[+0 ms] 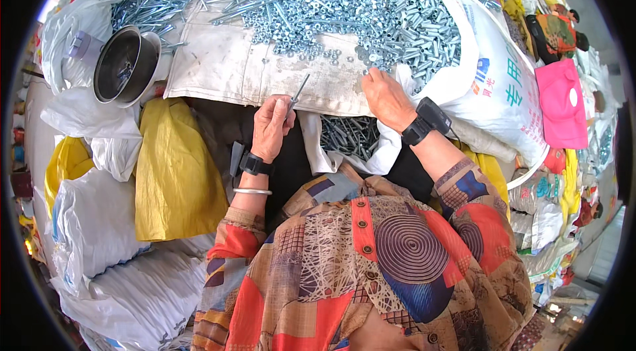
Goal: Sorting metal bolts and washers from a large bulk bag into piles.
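Observation:
My left hand is closed around a long thin metal bolt, which points up and away to the right. My right hand has its fingertips pinched together at the front edge of the loose parts; what they hold, if anything, is too small to name. Just beyond it lie small nuts and washers in a wide heap. To their right is a pile of short metal sleeves. Long bolts are heaped at the far left. Below, between my forearms, an open white bag holds many dark metal pieces.
The parts lie on a stained whitish cloth. At left stands a dark metal bowl with a few small pieces inside. A yellow sack hangs at the near left. On the right are a large white sack and a pink cloth item.

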`<state>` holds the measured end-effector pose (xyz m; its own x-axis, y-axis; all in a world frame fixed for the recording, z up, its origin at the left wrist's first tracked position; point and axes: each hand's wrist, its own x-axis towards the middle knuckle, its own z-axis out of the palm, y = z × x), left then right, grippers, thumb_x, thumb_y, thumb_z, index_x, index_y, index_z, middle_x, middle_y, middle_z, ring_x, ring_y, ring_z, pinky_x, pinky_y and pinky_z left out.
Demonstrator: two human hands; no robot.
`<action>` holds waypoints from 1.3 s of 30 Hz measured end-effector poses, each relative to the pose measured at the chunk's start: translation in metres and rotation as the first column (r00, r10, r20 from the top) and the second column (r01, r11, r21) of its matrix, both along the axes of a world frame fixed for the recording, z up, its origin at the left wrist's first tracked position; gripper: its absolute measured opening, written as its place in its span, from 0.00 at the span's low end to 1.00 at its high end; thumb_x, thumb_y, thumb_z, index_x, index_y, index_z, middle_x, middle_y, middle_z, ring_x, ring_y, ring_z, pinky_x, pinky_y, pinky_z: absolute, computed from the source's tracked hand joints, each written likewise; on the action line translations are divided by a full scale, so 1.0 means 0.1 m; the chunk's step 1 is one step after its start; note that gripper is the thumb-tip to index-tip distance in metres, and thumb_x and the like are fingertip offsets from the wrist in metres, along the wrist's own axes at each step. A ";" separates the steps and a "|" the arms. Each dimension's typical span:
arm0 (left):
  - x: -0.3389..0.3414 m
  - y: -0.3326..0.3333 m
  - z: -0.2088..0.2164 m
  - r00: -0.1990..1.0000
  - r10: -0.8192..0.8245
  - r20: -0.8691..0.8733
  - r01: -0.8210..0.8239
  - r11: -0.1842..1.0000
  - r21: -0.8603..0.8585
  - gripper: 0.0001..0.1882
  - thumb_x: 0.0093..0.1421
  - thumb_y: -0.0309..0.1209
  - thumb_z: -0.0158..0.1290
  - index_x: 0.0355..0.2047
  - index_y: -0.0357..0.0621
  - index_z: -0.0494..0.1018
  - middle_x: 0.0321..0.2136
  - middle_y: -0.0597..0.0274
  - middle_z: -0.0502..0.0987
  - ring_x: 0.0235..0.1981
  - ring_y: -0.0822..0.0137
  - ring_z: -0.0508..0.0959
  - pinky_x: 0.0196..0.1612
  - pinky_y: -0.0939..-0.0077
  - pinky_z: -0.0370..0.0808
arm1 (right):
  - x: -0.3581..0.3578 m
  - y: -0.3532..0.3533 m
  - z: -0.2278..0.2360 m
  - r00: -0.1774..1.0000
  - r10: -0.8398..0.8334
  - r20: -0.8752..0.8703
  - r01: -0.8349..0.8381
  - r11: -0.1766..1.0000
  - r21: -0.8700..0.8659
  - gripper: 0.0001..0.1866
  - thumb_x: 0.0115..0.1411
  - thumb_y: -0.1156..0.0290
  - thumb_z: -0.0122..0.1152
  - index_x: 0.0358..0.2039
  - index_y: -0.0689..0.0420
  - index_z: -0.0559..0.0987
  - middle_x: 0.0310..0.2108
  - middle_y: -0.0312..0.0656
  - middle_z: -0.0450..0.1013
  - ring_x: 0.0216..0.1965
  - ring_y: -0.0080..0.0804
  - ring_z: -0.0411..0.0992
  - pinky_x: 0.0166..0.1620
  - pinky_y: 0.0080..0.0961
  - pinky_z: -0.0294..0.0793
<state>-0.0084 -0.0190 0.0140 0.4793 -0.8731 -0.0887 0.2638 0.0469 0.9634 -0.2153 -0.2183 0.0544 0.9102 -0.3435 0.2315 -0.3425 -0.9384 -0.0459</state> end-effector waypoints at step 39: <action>-0.16 -0.02 -0.04 0.929 -0.057 0.365 0.051 0.998 0.027 0.13 0.67 0.38 0.55 0.37 0.38 0.73 0.23 0.71 0.71 0.25 0.79 0.67 0.30 0.82 0.67 | 0.51 -0.60 -0.09 0.982 -0.149 0.117 0.062 0.835 0.546 0.07 0.45 0.75 0.68 0.26 0.62 0.79 0.27 0.54 0.76 0.33 0.54 0.76 0.37 0.41 0.74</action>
<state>-0.0244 -0.0213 0.0099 0.4336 -0.8985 0.0685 -0.1051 0.0251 0.9941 -0.1645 -0.2780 0.0456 0.8308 -0.5453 0.1114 -0.3859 -0.7086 -0.5907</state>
